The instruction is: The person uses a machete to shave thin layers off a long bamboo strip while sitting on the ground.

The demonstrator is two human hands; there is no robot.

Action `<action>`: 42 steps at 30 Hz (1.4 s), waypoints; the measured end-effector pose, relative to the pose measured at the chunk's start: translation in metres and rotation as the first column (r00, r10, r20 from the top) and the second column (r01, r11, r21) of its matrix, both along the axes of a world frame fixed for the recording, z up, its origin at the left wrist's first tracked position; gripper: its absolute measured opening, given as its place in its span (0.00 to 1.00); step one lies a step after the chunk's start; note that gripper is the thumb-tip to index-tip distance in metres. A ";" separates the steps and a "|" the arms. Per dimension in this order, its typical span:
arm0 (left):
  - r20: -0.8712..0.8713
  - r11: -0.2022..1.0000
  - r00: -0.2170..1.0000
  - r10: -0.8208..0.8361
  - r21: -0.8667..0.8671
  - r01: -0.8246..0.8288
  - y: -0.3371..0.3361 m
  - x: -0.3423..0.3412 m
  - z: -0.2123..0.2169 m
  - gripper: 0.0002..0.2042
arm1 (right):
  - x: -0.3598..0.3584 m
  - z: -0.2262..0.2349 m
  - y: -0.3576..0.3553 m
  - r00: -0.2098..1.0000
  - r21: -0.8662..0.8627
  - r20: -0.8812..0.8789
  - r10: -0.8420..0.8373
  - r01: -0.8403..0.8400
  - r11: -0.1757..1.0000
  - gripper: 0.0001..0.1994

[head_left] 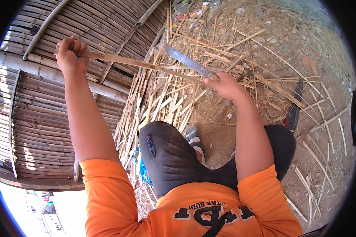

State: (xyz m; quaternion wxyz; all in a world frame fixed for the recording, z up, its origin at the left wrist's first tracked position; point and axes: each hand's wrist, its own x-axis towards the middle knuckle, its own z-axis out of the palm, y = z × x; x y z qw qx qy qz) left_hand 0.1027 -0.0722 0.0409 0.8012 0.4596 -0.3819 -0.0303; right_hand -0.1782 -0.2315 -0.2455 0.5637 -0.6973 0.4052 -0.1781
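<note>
My left hand (pixel 72 55), raised at the upper left, is closed round one end of a long flat bamboo strip (pixel 134 62). The strip slants down to the right across my front, and its other end reaches my right hand (pixel 224 86). In that right hand I grip the handle of a machete (pixel 186 60). Its broad grey blade points up and to the left, above the strip. My right thumb lies by the strip's end; whether it presses on the strip I cannot tell.
On my left stands a slatted bamboo wall (pixel 47 134) with thick poles. Split bamboo strips (pixel 158 106) lie piled beside it and scattered over the dirt floor (pixel 213 130). A dark, long blade-like object (pixel 294 106) lies at right. Blue plastic (pixel 143 170) sits by my left leg.
</note>
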 end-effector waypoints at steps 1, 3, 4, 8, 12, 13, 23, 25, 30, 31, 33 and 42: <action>-0.008 1.000 1.000 0.011 -0.008 -0.011 -0.001 -0.007 0.001 0.12 | 0.003 -0.005 0.004 0.998 0.060 0.021 0.052 -0.053 0.997 0.20; 0.020 1.000 1.000 -0.017 0.009 0.017 0.001 -0.013 0.005 0.13 | 0.013 -0.015 0.016 0.984 0.176 0.080 0.158 -0.170 0.970 0.14; 0.027 0.999 0.999 -0.046 0.011 0.046 -0.005 -0.018 0.006 0.14 | 0.013 -0.019 0.017 0.971 0.258 0.166 0.172 -0.211 0.943 0.13; 0.067 0.996 0.994 -0.084 0.018 0.083 -0.016 -0.039 0.009 0.17 | 0.031 -0.016 0.041 0.903 0.531 0.399 0.158 -0.368 0.763 0.11; 0.081 0.995 0.992 -0.094 0.024 0.092 -0.018 -0.050 0.010 0.18 | 0.029 0.025 0.065 0.815 0.571 0.562 0.141 -0.505 0.647 0.10; 0.082 0.996 0.992 -0.093 0.022 0.091 -0.018 -0.053 0.009 0.18 | 0.027 0.035 0.069 0.791 0.551 0.594 0.146 -0.532 0.643 0.10; 0.074 0.996 0.994 -0.084 0.015 0.083 -0.020 -0.073 0.011 0.17 | 0.029 0.032 0.073 0.729 0.540 0.676 0.105 -0.587 0.603 0.11; 0.069 0.996 0.994 -0.088 0.004 0.088 -0.018 -0.071 0.010 0.17 | 0.024 0.047 0.081 0.684 0.505 0.716 0.139 -0.645 0.574 0.10; 0.092 0.994 0.990 -0.108 0.012 0.107 -0.013 -0.069 0.005 0.16 | 0.027 0.058 0.088 0.692 0.500 0.716 0.091 -0.599 0.625 0.10; 0.098 0.994 0.989 -0.111 0.016 0.110 -0.016 -0.074 0.008 0.16 | 0.028 0.052 0.085 0.725 0.531 0.686 0.064 -0.559 0.638 0.10; 0.097 0.996 0.992 -0.085 0.006 0.085 -0.022 -0.086 0.012 0.16 | 0.031 0.043 0.082 0.783 0.586 0.622 0.007 -0.472 0.658 0.11; 0.102 0.991 0.986 -0.132 0.005 0.132 -0.008 -0.066 0.006 0.17 | 0.026 0.063 0.088 0.689 0.431 0.712 0.139 -0.584 0.688 0.11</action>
